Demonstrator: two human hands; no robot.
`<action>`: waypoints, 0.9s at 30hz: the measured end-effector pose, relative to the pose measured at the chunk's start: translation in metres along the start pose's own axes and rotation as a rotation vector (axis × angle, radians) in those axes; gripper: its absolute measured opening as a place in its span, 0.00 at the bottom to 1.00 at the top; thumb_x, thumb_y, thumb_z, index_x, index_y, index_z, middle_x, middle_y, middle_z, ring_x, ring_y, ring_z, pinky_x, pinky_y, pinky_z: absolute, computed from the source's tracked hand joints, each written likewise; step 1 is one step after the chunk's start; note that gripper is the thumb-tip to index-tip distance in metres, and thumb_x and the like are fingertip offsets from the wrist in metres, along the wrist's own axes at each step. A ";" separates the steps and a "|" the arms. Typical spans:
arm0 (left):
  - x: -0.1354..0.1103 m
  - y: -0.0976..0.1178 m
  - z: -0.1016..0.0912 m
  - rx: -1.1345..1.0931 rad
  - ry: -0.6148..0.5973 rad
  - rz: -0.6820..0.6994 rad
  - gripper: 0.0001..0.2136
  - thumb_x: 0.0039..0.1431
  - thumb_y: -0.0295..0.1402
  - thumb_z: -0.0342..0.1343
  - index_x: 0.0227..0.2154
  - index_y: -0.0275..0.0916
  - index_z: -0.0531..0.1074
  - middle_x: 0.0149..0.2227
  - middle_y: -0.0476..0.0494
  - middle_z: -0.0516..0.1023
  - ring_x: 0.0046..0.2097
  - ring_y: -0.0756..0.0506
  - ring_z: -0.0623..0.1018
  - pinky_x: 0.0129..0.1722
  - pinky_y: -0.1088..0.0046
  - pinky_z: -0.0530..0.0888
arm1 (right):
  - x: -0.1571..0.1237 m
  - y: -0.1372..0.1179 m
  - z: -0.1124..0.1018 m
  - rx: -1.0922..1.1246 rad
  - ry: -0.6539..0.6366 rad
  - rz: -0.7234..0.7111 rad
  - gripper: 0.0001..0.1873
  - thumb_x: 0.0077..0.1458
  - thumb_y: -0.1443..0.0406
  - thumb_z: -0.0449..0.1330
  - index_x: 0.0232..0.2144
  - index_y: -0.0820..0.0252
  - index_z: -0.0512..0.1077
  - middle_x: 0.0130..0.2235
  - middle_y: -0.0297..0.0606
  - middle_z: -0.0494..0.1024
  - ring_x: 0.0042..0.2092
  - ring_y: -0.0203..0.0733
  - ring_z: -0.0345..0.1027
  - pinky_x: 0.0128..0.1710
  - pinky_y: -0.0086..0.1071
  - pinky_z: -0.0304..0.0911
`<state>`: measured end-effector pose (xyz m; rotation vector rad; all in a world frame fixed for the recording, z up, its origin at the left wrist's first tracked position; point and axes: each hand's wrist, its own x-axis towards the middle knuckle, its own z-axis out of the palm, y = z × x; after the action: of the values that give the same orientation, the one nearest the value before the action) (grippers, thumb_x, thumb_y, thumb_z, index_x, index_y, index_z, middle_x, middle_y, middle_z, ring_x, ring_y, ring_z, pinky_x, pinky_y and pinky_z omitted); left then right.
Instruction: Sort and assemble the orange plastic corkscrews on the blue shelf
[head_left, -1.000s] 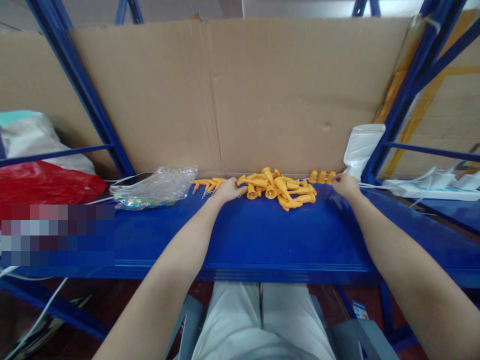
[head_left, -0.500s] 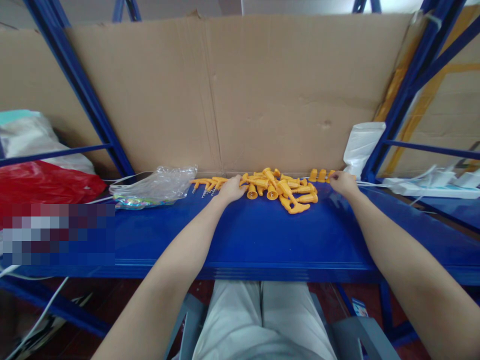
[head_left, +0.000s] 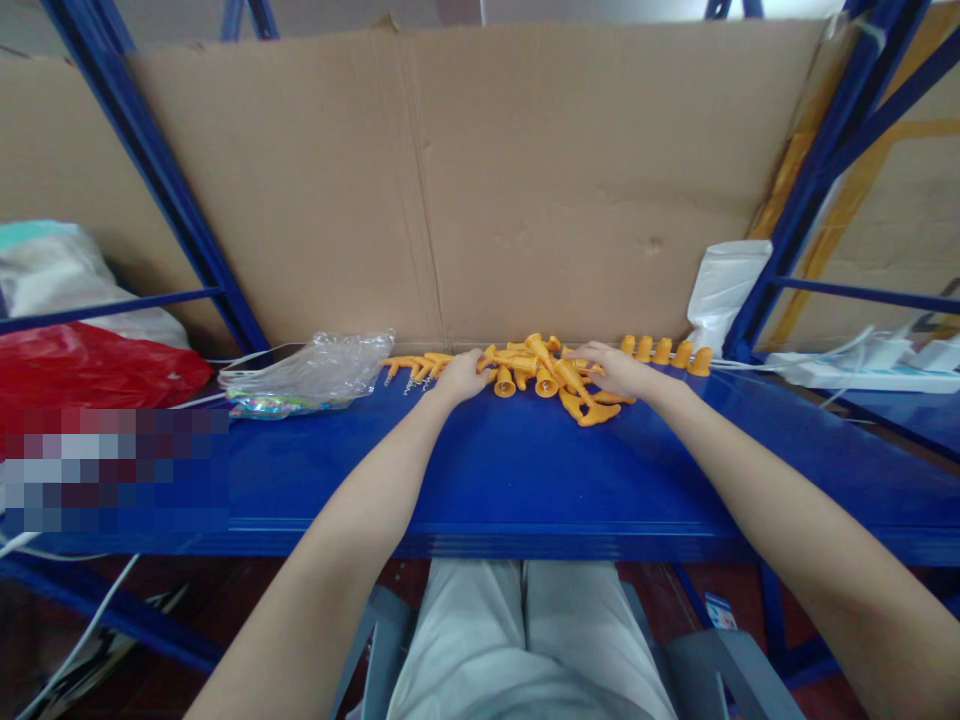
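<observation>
A heap of small orange cone-shaped plastic parts [head_left: 541, 372] lies at the back of the blue shelf [head_left: 525, 470]. My left hand [head_left: 461, 377] rests at the heap's left edge, fingers curled onto the parts. My right hand [head_left: 615, 370] lies on the heap's right side with its fingers stretched over the pieces. A short row of upright orange cones [head_left: 664, 352] stands to the right of that hand. More orange pieces with small chains [head_left: 411, 368] lie left of my left hand.
A crumpled clear plastic bag [head_left: 311, 375] lies at the left on the shelf. A white bag [head_left: 724, 290] leans by the right blue post. A cardboard sheet [head_left: 480, 180] backs the shelf. A red bag [head_left: 90, 365] sits far left; white cables and a power strip [head_left: 855, 375] far right.
My right hand has left the row of upright cones and moved left onto the heap. The row is now one or two cones longer. My left hand has barely moved.
</observation>
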<state>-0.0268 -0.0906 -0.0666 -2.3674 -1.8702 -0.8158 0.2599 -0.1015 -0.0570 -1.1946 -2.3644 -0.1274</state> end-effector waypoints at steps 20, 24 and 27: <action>0.000 0.000 -0.002 0.015 0.011 0.028 0.16 0.60 0.30 0.52 0.50 0.33 0.72 0.46 0.36 0.79 0.48 0.42 0.78 0.48 0.72 0.70 | -0.006 -0.002 -0.009 -0.235 0.013 -0.041 0.27 0.48 0.74 0.54 0.50 0.50 0.73 0.47 0.43 0.69 0.45 0.46 0.68 0.45 0.39 0.65; 0.000 -0.001 -0.001 0.000 0.039 0.034 0.14 0.60 0.30 0.52 0.48 0.35 0.73 0.44 0.38 0.80 0.46 0.43 0.79 0.46 0.73 0.71 | -0.007 -0.002 -0.019 -0.266 0.101 -0.024 0.21 0.53 0.69 0.56 0.50 0.52 0.73 0.51 0.47 0.68 0.49 0.52 0.66 0.46 0.43 0.63; 0.001 -0.002 -0.001 -0.020 0.039 0.036 0.13 0.61 0.30 0.52 0.47 0.35 0.73 0.41 0.39 0.81 0.43 0.44 0.79 0.44 0.74 0.71 | -0.009 -0.003 -0.022 -0.288 0.155 -0.021 0.17 0.55 0.62 0.57 0.47 0.56 0.73 0.55 0.49 0.67 0.54 0.57 0.63 0.47 0.47 0.62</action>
<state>-0.0291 -0.0897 -0.0659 -2.3712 -1.8089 -0.8747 0.2704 -0.1160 -0.0412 -1.2382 -2.2756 -0.5632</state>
